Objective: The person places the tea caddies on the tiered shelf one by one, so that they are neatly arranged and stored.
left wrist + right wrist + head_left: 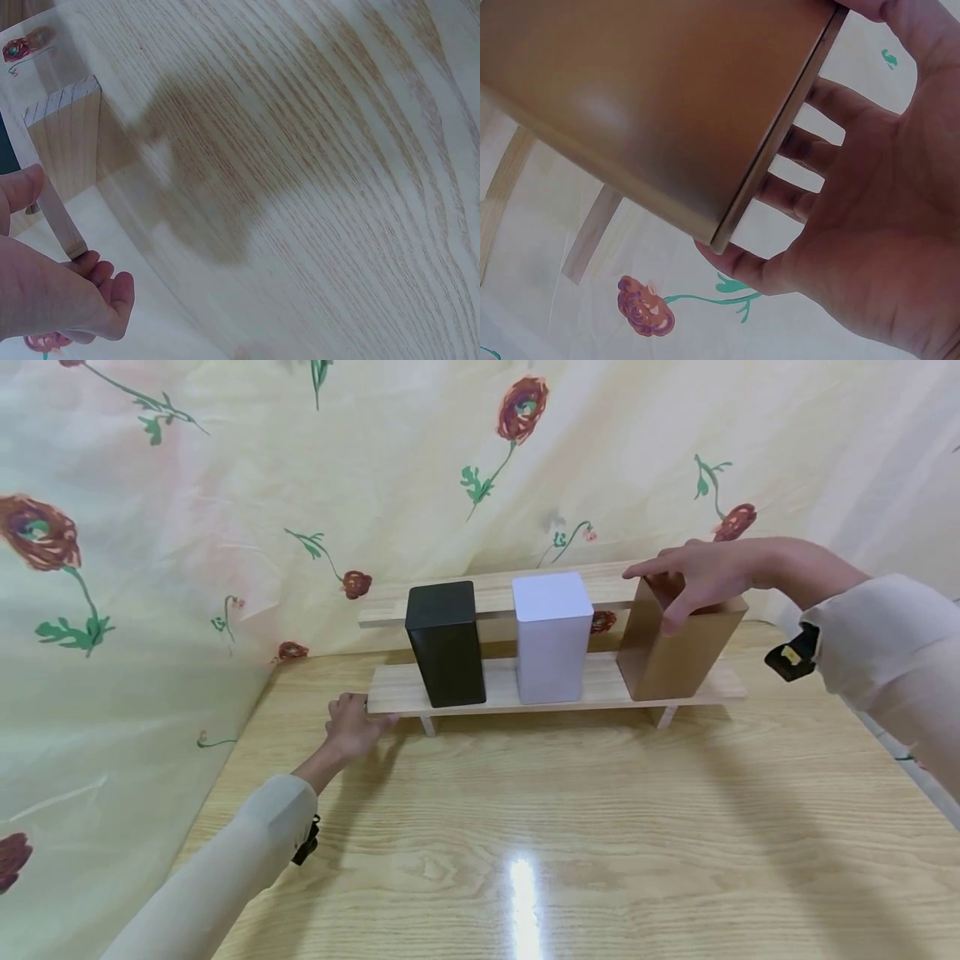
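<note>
A two-tier light wood shelf rack [397,687] stands against the back of the table. On its lower board are three tall square canisters: black [448,652], white [553,652] and brown [678,662]. The brown canister is at the right end and tilts in the head view. My right hand [708,575] grips it from above, fingers and thumb spread across its upper rim; the hand partly covers its top. At the rack's left end, my left hand [351,727] pinches the lower board, with the thumb on one side and fingers on the other [64,300].
The wood-grain table [480,810] stretches out in front of the rack. Behind and to the left hangs a pale cloth [405,468] printed with red flowers. The rack's upper board [495,597] runs behind the canisters, and short legs [427,727] lift the lower board.
</note>
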`<state>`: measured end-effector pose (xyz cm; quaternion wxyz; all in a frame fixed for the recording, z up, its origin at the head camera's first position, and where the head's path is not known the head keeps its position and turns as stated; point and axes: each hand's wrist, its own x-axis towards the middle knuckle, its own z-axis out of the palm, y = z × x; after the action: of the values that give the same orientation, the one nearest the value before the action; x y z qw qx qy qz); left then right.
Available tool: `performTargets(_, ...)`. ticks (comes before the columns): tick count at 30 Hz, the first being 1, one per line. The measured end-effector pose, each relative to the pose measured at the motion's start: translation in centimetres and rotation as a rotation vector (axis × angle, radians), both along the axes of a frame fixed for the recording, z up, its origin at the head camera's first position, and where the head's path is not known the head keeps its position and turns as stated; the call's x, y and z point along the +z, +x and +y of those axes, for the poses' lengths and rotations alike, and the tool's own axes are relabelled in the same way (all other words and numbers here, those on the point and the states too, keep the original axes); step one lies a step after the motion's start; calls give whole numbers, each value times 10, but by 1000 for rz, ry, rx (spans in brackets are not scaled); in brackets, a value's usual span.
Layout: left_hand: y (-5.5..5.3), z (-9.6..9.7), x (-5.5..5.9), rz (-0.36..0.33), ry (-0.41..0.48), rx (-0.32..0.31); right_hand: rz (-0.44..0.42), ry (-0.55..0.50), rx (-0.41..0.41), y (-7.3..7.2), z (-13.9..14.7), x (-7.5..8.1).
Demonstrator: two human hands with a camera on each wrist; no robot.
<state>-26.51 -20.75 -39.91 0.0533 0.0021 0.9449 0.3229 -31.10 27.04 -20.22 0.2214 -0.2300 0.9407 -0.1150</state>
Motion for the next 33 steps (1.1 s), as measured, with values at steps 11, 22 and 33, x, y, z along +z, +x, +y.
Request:
performTargets(11, 1, 2, 3, 3, -3, 1, -53, 17, -53, -5, 3, -1)
performTargets(22, -2, 3, -2, -4, -3, 6, -72, 16, -47, -5, 5, -4)
performTargets(33, 7, 0, -3, 11, -122, -39, 39, -13, -1, 16, 14, -8)
